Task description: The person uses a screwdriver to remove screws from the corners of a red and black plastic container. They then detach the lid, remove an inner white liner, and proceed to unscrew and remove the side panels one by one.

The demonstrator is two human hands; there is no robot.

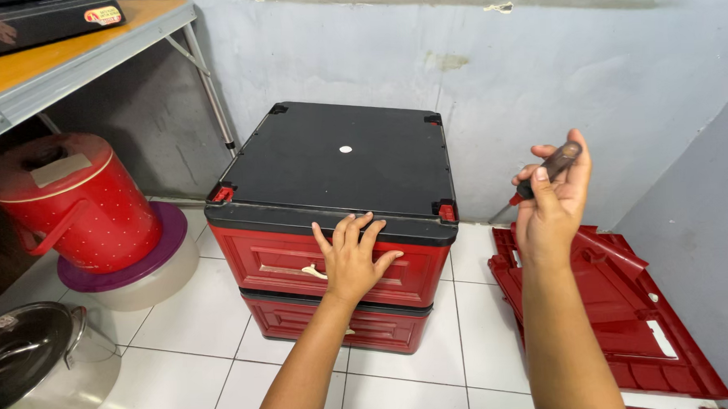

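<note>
Left hand [351,260] flat on drawer cabinet [332,222], right hand [551,202] raised gripping screwdriver [545,171]

A: Any labels, packages, screens?

B: No packages or screens. One sticker [102,15], oval, red and yellow with white, on the black case [35,22] lying on the desk [68,57], top left.

A: Anything else?

B: A beige rectangular tape patch [60,169] on the red bucket's lid [44,171], left. A small white round dot [345,149] at the centre of the drawer cabinet's black top [330,161].
</note>
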